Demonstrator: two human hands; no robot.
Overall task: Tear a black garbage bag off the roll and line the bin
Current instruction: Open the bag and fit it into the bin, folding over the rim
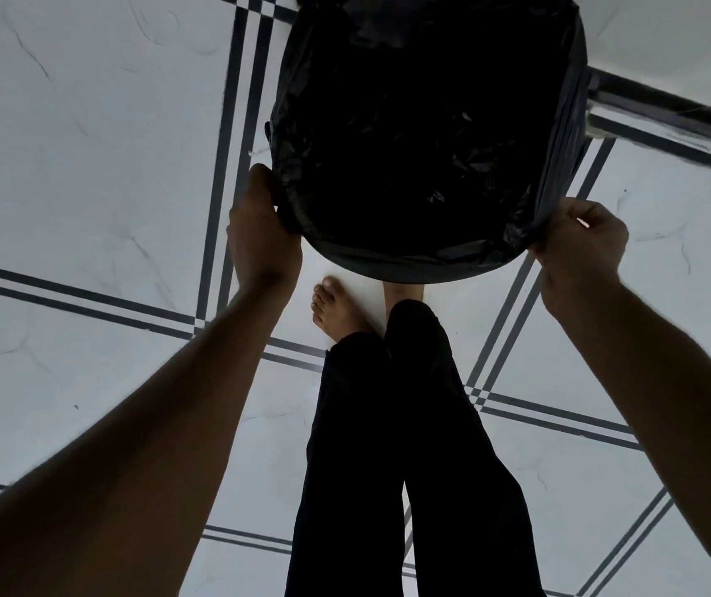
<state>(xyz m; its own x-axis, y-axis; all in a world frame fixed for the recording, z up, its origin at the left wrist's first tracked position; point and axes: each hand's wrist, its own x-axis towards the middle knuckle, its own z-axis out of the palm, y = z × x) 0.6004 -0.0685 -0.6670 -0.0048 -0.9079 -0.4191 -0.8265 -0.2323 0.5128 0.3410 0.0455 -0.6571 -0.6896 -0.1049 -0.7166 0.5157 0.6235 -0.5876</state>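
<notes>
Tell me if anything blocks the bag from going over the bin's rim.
Nothing visible does. The black garbage bag already drapes over the bin's near rim, with the left hand and right hand gripping its folded edge on either side.

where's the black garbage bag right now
In the head view the black garbage bag sits top centre, spread open with its edge folded outward, just ahead of the person's bare foot. The left hand and right hand grip its near edge.
</notes>
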